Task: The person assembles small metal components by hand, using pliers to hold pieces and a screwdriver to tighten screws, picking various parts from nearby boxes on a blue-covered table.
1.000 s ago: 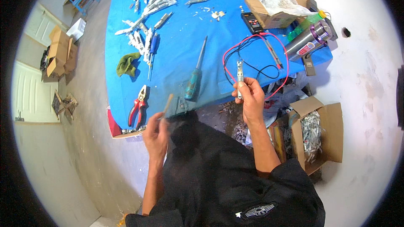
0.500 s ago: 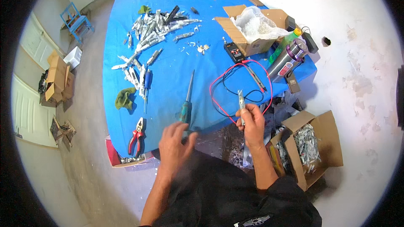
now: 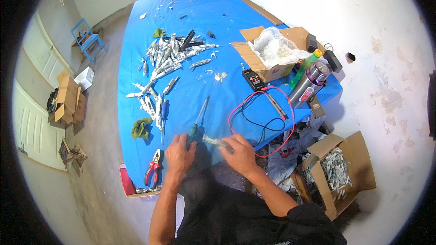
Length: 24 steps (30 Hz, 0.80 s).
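My left hand [image 3: 180, 153] is closed round the green handle of a screwdriver [image 3: 193, 130], its long shaft pointing away across the blue cloth. Just to the right, my right hand [image 3: 240, 153] grips a slim silvery-white cylindrical piece [image 3: 211, 140]. That piece lies sideways, its free end toward the screwdriver handle. Beyond my hands is a heap of similar silvery-white pieces [image 3: 165, 54], with a few dark ones among them. A blue-handled screwdriver [image 3: 164, 111] rests beside the nearer pieces. Red-handled pliers [image 3: 153, 170] lie at the near left edge.
A crumpled green cloth [image 3: 141, 129] lies left. At right are a black meter [image 3: 253, 80] with red and black leads, an opened carton [image 3: 272, 72] holding a plastic bag, a green bottle [image 3: 305, 69] and a steel flask [image 3: 309, 84]. A box of scraps [image 3: 335, 172] stands below the table's right side.
My left hand has closed on the green screwdriver and tilted it slightly. My right hand has moved left, turning the silvery piece from upright to sideways. The view has shifted, showing more far table.
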Tool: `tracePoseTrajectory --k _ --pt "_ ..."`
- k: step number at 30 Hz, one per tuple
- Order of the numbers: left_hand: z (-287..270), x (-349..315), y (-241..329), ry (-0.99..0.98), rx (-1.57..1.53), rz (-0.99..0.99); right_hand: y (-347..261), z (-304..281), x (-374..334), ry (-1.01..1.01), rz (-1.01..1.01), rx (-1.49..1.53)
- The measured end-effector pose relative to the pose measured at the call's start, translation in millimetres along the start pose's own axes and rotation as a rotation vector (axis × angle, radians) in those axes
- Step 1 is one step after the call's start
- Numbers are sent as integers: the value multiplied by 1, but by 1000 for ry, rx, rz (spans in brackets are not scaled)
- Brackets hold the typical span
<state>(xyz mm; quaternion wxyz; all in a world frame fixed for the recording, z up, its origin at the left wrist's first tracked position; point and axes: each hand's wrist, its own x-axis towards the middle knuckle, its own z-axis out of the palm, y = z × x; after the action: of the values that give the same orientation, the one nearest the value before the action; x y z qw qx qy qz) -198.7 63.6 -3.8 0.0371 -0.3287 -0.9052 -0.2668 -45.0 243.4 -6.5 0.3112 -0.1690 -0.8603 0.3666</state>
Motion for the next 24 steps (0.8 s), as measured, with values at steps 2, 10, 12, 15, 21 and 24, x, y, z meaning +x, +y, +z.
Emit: tracePoseTrajectory --k 2,10,12,15,21,24 --pt "0 14 -8 11 22 -4 1 8 13 -52 -94 -65" --pt "6 54 -25 69 38 2 15 53 29 -110 -251 -170" --pt "1 49 -30 127 74 41 17 58 24 -108 -243 -193" --pt "-24 42 -40 243 119 100 19 58 23 -116 -210 -167" --pt "-71 45 -122 359 433 -34 8 53 26 -100 -231 -211" --pt "-72 41 -146 65 135 -197 8 53 27 -94 -246 -225"
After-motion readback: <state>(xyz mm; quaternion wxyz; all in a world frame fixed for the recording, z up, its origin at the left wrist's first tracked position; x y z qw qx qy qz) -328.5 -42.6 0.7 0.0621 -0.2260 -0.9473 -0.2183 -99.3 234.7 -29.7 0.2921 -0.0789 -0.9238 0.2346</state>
